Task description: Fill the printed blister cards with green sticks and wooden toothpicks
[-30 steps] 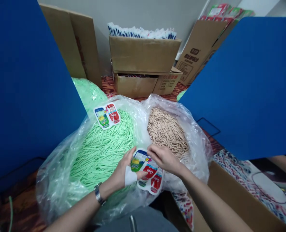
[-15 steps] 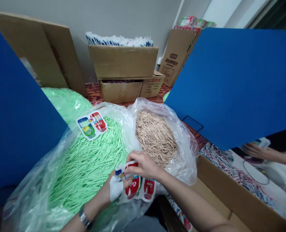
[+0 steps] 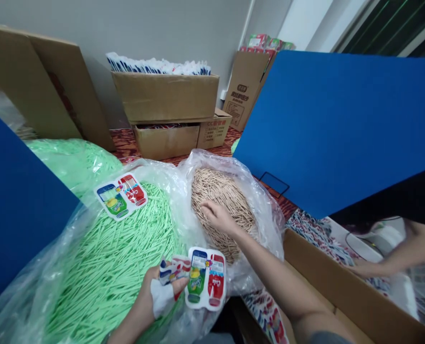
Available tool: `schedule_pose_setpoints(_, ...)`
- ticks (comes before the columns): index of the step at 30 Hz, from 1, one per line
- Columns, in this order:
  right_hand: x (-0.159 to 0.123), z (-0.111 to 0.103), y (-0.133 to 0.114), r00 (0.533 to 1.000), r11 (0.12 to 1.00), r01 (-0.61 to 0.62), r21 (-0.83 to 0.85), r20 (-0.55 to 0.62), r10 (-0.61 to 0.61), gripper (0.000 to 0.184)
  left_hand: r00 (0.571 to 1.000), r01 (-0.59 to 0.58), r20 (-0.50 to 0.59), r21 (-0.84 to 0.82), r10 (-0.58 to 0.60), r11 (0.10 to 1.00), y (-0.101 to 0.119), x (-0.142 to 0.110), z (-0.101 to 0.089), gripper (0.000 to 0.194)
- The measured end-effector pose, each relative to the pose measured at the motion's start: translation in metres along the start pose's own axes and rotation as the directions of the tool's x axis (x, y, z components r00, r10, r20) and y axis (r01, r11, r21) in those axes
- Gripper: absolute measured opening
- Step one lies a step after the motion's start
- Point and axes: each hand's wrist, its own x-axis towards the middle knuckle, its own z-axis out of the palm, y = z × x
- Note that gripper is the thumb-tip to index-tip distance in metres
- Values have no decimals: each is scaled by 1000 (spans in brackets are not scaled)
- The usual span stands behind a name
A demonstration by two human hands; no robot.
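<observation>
Holding pkts (image 3: 205,279): L hand (image 3: 149,296) | R hand (image 3: 218,218) at tan sticks (image 3: 223,187)

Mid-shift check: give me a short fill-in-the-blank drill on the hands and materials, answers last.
The left hand, holding printed packets, has a ____ wrap at the thumb.
The right hand is at the tan sticks, not the ____ ones.
The large panel at the picture's right is ____.
Missing words: white; green; blue.

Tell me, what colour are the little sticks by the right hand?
Tan. The thin sticks by the right hand show best in the head view.
</observation>
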Motion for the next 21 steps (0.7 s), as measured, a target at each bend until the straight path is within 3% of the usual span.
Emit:
schedule_pose_setpoints(1,13,1,8,996,979,-83,-188,17,88,33,1000,-2,10,-11,2,1000,-1,-1,0,36)
schedule_pose_setpoints(2,26,2,15,991,960,-122,-253,19,131,32,1000,-3,16,-22,3,1000,-2,-1,-1,37)
schedule_pose_setpoints(8,76,21,24,971,878,-198,-436,38,238,40,999,31,10,-19,-31,999,-5,-6,-2,41)
schedule_pose_setpoints(13,86,24,29,958,834,-189,-518,90,273,36,998,33,-61,-24,-35,999,-8,-12,-8,41)
schedule_pose_setpoints(21,87,37,32,950,759,-209,-616,57,308,31,999,33,-37,-34,-34,999,-6,-9,-2,43)
